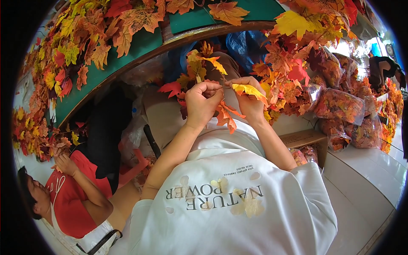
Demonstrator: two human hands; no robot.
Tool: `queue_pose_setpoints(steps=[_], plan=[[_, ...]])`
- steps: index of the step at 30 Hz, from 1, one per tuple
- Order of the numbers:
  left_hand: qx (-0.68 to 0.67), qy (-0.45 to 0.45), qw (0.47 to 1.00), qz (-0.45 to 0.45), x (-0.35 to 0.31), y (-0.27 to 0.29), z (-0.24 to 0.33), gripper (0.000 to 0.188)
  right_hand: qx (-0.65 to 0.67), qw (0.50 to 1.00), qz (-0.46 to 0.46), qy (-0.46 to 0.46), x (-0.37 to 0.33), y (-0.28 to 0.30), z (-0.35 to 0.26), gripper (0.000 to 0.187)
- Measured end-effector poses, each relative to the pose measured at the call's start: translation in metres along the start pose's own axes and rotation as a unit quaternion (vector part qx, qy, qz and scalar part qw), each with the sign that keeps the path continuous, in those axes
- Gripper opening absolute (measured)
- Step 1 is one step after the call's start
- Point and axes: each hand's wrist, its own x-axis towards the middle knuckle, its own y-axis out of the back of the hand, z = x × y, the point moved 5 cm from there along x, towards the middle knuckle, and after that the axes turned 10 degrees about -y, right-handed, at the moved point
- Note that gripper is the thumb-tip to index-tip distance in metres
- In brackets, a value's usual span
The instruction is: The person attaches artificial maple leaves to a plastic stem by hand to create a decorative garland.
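Observation:
Above my lap, both hands are close together on a sprig of artificial maple leaves [226, 114] in orange, red and yellow. My left hand [203, 101] is closed in a pinch, thumb against fingers, at the thin stem. My right hand [248, 98] is also closed, its fingertips meeting the stem just right of the left ones. A yellow leaf [250, 92] lies across the right fingers, and orange leaves hang between the wrists. Beyond the left hand, more leaves of red and yellow [193, 70] spread over my knees. The exact joint at the fingertips is too small to make out.
A green-topped table [123, 63] heaped with maple leaves curves ahead. Clear bags of leaves [340, 106] are stacked at right, above a cardboard box [304, 138]. A blue plastic bag [245, 49] hangs beneath the table. At lower left, a co-worker in red [80, 191] handles leaves.

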Motion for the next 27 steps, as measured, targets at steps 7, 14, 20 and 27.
queue_pose_setpoints(steps=[7,14,20,27], plan=[[-0.011,0.008,1.0,-0.009,0.0,0.0,-0.004,0.013,0.029,0.999,0.014,-0.016,0.003,0.002,0.003,0.016],[-0.487,0.295,0.82,-0.06,-0.013,-0.018,-0.023,0.016,0.119,0.99,0.028,-0.077,0.002,-0.005,0.0,0.027],[-0.452,0.278,0.832,-0.163,-0.019,-0.016,-0.04,0.031,0.219,0.97,-0.021,-0.106,-0.001,-0.008,0.003,0.024],[-0.484,0.29,0.79,-0.239,-0.029,-0.012,-0.044,0.041,0.197,0.974,-0.012,-0.109,0.002,0.01,-0.023,0.018]])
